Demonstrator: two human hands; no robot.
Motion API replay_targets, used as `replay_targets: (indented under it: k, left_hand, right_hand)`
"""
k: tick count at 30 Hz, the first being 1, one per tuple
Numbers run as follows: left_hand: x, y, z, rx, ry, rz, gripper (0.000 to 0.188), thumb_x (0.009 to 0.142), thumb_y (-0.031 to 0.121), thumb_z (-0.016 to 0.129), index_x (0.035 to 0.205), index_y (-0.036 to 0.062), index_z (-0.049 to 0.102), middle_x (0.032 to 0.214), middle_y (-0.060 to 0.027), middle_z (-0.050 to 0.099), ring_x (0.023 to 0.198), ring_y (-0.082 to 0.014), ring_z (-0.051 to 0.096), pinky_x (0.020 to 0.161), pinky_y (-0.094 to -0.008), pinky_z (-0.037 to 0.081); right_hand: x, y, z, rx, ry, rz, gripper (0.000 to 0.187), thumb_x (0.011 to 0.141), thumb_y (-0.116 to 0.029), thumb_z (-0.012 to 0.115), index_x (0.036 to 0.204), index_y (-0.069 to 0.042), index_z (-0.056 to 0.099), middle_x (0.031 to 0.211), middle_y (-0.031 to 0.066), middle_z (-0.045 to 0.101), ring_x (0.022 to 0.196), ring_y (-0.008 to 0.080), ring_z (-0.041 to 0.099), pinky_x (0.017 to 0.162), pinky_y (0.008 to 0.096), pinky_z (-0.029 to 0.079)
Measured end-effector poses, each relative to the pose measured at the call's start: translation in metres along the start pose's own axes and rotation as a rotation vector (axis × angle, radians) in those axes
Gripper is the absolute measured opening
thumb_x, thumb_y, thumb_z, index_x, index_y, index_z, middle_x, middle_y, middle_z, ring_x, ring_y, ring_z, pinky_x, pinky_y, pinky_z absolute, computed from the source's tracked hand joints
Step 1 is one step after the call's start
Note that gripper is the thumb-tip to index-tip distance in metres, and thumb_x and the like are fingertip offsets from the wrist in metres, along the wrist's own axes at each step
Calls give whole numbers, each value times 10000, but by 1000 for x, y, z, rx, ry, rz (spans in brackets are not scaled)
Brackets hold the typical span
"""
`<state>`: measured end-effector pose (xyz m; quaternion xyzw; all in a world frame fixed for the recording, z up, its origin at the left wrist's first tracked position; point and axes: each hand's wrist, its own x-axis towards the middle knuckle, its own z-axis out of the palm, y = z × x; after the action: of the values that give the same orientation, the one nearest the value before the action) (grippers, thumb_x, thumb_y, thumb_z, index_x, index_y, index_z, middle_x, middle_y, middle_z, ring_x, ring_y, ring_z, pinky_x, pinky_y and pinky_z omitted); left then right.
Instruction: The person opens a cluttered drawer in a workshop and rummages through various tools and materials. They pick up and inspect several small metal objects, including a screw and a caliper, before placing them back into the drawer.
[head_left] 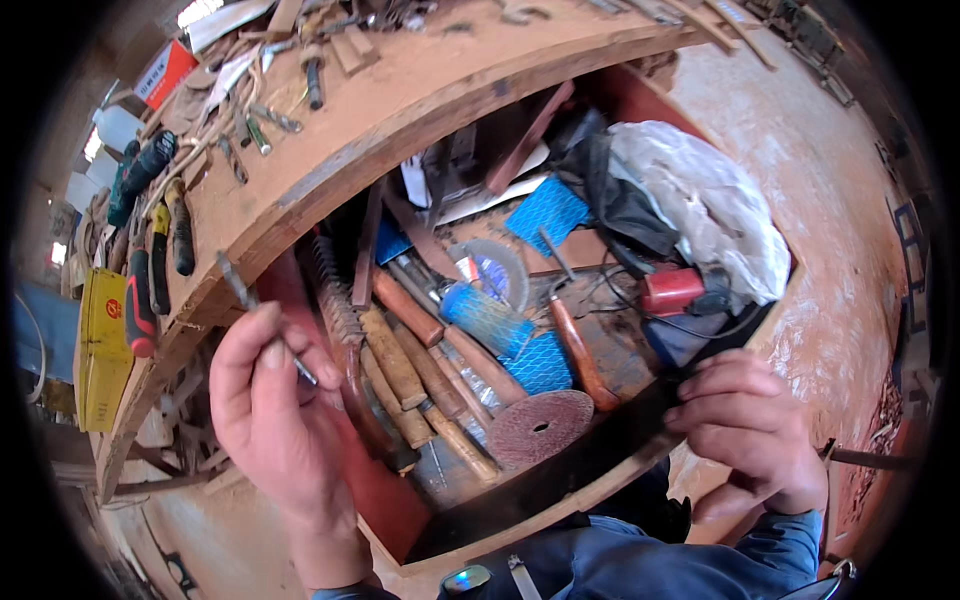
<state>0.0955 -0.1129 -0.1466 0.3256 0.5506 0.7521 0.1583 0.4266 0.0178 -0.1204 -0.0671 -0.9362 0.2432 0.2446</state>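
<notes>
Pinched between thumb and fingers of my left hand (275, 405) is a slim metal rod (236, 280) that looks like a drill bit, held above the left side of an open drawer (400, 505). My right hand (745, 430) has its fingers curled over the drawer's front wall, near the right corner. Inside the drawer lie several wooden tool handles (392, 362), a round brown abrasive disc (541, 428), a blue-tinted cylinder (487, 318) and a tool with a curved wooden handle (578, 355).
A white plastic bag (700, 200) and a red object with a black cord (672, 292) fill the drawer's right side. On the workbench (400, 75) above are a green power drill (142, 175), pliers (160, 255), a red-and-black handle (139, 315) and a yellow can (104, 345).
</notes>
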Motion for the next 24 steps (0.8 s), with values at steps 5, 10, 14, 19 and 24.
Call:
replay_targets:
  k: [5,10,14,19,24]
  left_hand:
    - [-4,-5,0,275,-63,223,248,1006,-9,473,1217,-25,602,1036,-128,604,727,-150,599,537,-221,460]
    - [-1,-6,11,581,-161,314,301,988,-64,444,1211,10,631,1008,-88,537,744,-119,561,558,-219,453]
    - [4,11,9,715,-277,340,374,936,-146,427,1211,-12,642,1016,-112,525,767,-150,558,631,-257,504]
    - [19,62,2,706,-197,216,399,935,-162,416,1221,-7,646,1022,-109,528,789,-153,567,640,-264,517]
    - [45,94,4,725,-211,53,441,912,-171,414,1249,-4,643,1057,-87,547,804,-136,570,691,-236,506]
  right_hand:
    - [11,-4,17,-108,-170,106,439,785,-478,781,1000,-103,708,990,49,720,863,204,698,733,328,493]
    - [21,-8,7,-56,-236,190,468,745,-435,795,1058,-99,702,978,36,672,881,198,649,766,347,463]
    - [28,-13,0,-40,-269,243,484,737,-420,798,1081,-95,695,1011,44,666,909,216,624,810,363,450]
    - [31,-19,-3,-15,-302,330,496,732,-438,808,1086,-108,697,1026,52,670,936,238,617,828,385,442]
    - [42,-26,-5,-29,-346,396,482,778,-475,782,1081,-106,715,1020,49,680,957,244,622,843,384,436]
